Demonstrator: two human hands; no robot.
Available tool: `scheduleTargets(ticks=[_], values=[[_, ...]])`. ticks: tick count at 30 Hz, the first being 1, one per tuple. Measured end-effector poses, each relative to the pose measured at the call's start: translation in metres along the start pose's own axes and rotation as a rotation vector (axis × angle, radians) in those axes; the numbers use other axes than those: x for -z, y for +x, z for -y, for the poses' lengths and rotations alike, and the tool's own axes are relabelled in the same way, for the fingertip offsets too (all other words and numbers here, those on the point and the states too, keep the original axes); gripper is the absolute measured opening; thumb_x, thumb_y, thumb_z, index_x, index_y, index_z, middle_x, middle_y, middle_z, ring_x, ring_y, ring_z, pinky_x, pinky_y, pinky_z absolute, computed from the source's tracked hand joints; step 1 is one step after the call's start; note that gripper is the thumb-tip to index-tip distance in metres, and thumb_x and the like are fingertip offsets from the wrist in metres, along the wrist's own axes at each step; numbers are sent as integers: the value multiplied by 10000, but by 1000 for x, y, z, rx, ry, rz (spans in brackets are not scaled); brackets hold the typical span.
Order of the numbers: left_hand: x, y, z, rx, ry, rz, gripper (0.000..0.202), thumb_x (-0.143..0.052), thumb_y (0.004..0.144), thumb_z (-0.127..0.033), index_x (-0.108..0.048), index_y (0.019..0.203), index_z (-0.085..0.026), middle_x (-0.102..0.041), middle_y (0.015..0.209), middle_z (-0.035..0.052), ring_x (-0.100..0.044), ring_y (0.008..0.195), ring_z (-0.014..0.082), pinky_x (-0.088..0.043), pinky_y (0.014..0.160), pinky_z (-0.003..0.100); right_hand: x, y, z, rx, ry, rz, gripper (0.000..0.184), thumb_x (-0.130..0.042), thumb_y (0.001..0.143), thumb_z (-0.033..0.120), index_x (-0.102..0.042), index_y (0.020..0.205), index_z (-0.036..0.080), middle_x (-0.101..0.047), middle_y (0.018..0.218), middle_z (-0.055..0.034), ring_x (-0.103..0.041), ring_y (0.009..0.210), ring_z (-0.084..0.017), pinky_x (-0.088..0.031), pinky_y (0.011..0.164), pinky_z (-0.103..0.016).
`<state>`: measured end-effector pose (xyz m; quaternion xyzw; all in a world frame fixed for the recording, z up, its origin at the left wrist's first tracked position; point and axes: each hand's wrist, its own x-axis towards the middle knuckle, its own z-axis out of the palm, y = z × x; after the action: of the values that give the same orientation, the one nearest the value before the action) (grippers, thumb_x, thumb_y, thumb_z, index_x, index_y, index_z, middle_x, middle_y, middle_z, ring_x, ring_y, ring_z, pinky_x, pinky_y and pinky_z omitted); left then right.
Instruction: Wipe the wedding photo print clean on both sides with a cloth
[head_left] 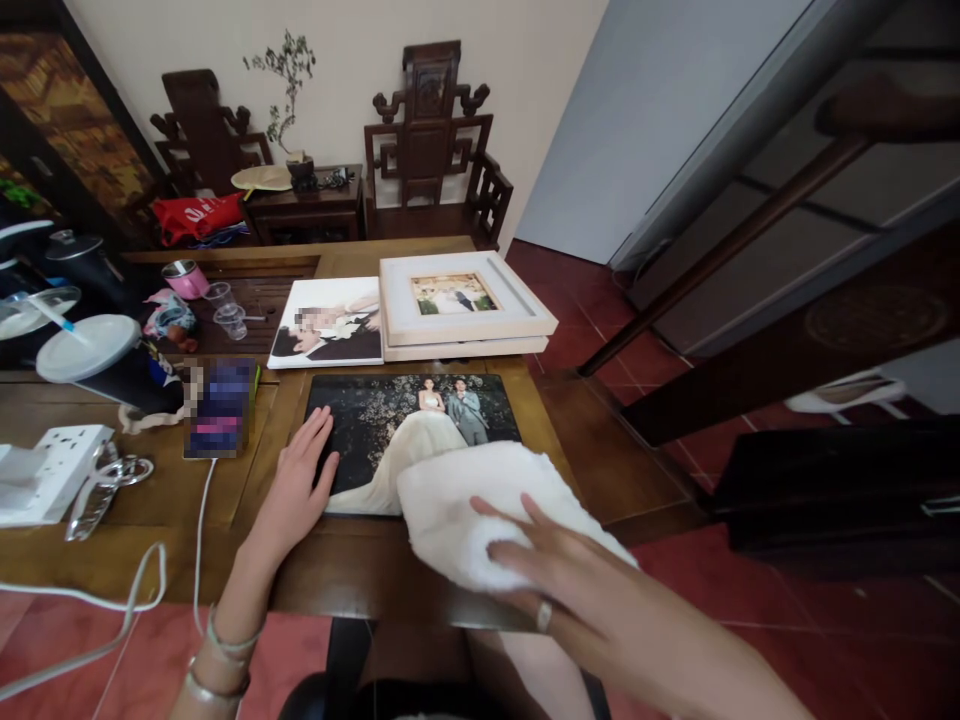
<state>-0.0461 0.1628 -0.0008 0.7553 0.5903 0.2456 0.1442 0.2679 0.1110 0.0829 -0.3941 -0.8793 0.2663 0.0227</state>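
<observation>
A dark wedding photo panel (375, 420) lies flat on the wooden table (337, 570) in front of me. My left hand (300, 480) rests at its left edge, fingers stretched out and touching the border. In my right hand (532, 560) is a white cloth (480, 490), bunched under the fingers and spread over the panel's lower right corner. The cloth hides that corner and part of the picture. Just behind the panel are a smaller white-edged photo panel (330, 345) and a pale framed photo (465, 300), which sits on another similar frame.
On the left stand a lidded black cup (90, 350), a phone (221, 405) on a white cable, a power strip (60, 470) and a clear hair claw (105, 490). A pink cup (186, 280) and small plastic cups (229, 318) sit farther back. A wooden chair (431, 130) stands beyond the table.
</observation>
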Motion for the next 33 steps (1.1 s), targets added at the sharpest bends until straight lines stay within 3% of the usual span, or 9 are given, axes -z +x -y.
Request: scheduleTargets(ticks=[4,9,12,14,16,19,23,27,33], values=[[1,0,0,10,-1,13,486,-362,1001,-333,-342,1476,-229,-346,1559,113,-260,1464,232,-256,1157,530,20,42,-27,-112,25,-82,348,-408,829,116,-660,1055,195,-713,1068,-118,-627,1096,-331,-503,884,-458],[2,-1,-1,21,-19,20,485,-361,1003,-345,-340,1476,-241,-339,1563,107,-256,1465,231,-247,1157,543,45,100,-59,-126,79,-153,233,-402,884,215,-624,952,190,-683,781,-66,-645,818,-269,-484,782,-382],[3,-1,-1,23,-30,17,485,-363,1002,-351,-344,1475,-246,-342,1561,110,-255,1465,234,-248,1155,546,42,114,-64,-111,32,-186,217,-370,926,250,-579,921,195,-670,774,-62,-652,853,-281,-467,856,-450],[3,-1,-1,20,-36,16,486,-360,1002,-352,-344,1477,-248,-340,1562,112,-255,1465,238,-246,1155,546,27,112,-64,-77,-41,-233,218,-361,905,174,-572,959,180,-691,957,-111,-601,1114,-332,-373,996,-567],[2,-1,-1,15,-37,12,489,-359,1003,-352,-339,1481,-248,-340,1562,113,-255,1465,239,-243,1157,545,7,102,-61,-36,-104,-299,259,-371,864,103,-578,1009,157,-623,1243,-171,-370,1376,-369,-219,1080,-663],[1,-1,0,12,-27,9,488,-353,1006,-346,-333,1484,-245,-342,1561,111,-257,1464,235,-243,1160,538,-20,75,-51,2,-125,-331,276,-395,834,59,-603,991,150,-445,1481,-178,-132,1466,-378,-126,1100,-719],[0,0,-1,14,-15,8,487,-354,1004,-336,-341,1479,-228,-347,1557,121,-259,1464,233,-257,1155,533,-36,32,-19,40,-102,-277,323,-389,807,6,-628,952,166,-460,1481,-141,-130,1470,-339,-161,1113,-718],[0,0,-1,6,-14,2,490,-361,999,-334,-344,1478,-235,-356,1552,122,-261,1464,232,-267,1154,522,-31,6,14,58,-29,-124,396,-439,781,19,-647,1058,213,-534,1425,-99,-232,1448,-318,-260,1117,-671],[2,0,-3,30,-3,29,492,-353,1002,-345,-341,1479,-225,-341,1561,118,-253,1466,234,-252,1159,524,-10,45,4,3,2,-76,340,-414,876,79,-627,1126,167,-607,1314,-175,-285,1433,-314,-238,1132,-636]])
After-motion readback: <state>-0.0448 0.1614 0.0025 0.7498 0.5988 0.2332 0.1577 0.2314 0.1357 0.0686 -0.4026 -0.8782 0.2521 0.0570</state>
